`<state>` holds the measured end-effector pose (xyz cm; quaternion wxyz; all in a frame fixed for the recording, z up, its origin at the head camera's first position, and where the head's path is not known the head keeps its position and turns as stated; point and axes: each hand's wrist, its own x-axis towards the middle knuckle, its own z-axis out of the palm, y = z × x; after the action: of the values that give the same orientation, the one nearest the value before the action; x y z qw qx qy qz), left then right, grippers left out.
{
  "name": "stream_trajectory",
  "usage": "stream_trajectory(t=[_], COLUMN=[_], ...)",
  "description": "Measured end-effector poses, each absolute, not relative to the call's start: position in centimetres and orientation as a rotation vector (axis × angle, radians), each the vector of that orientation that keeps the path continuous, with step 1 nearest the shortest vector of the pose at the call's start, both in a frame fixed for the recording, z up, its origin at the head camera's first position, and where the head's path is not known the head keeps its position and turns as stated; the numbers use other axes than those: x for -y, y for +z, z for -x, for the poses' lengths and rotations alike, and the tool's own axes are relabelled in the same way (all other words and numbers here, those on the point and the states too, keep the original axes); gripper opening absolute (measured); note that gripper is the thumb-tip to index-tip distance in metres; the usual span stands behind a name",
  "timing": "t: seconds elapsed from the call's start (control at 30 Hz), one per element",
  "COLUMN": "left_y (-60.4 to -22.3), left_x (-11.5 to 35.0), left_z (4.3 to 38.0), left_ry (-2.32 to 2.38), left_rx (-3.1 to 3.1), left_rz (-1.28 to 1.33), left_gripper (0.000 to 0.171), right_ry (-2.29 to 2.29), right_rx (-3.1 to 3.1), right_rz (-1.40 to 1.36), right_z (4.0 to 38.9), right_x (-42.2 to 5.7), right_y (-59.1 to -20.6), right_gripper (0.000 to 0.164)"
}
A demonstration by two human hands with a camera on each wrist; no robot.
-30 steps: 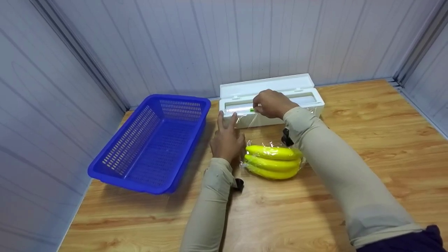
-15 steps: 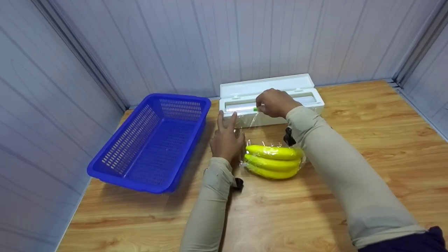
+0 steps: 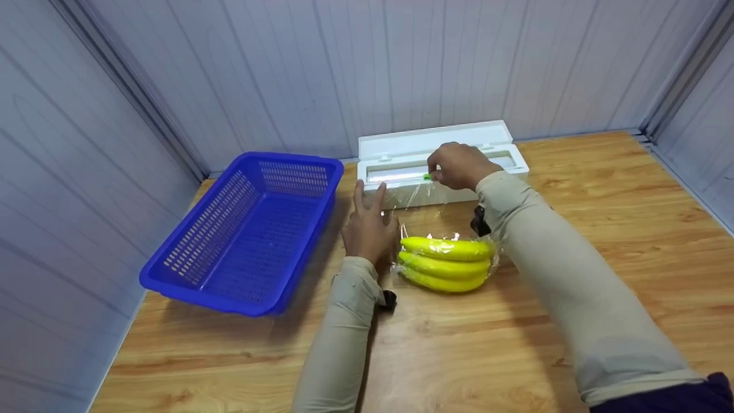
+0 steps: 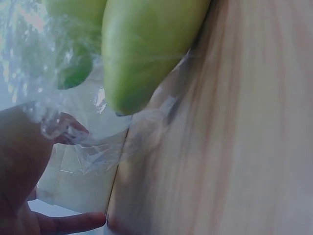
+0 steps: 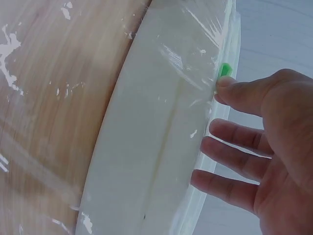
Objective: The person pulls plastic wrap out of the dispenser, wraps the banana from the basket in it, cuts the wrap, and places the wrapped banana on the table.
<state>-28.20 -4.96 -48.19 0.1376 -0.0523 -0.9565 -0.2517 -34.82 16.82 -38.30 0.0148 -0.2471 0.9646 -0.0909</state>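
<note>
A white cling film dispenser stands against the back wall with its lid raised. My right hand pinches the small green cutter slider on its front rim, while the other fingers lie along the box edge. Clear cling film runs from the dispenser down toward a bunch of yellow bananas in front of it, which is covered in film. With two fingers extended, my left hand touches the dispenser's front left end. Its thumb side lies close to the bananas and the loose film.
A blue plastic basket with slotted sides stands on the wooden table to the left. Pale panelled walls enclose the table at the back and both sides.
My right hand has slid a short way rightward along the dispenser's rim with the green cutter slider. My left hand has stayed at the box's left end.
</note>
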Motion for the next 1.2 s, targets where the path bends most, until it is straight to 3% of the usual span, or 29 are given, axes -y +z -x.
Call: stream_trajectory(t=[1.2], left_y=[-48.0], left_x=[5.6], left_z=[28.1], left_ry=[-0.73], left_rx=[2.734], left_rz=[0.15], left_gripper=[0.07], right_ry=[-0.383], right_rx=[-2.964], right_rz=[0.862], right_z=[35.0], right_x=[-18.0], right_y=[-38.1], right_gripper=[0.015])
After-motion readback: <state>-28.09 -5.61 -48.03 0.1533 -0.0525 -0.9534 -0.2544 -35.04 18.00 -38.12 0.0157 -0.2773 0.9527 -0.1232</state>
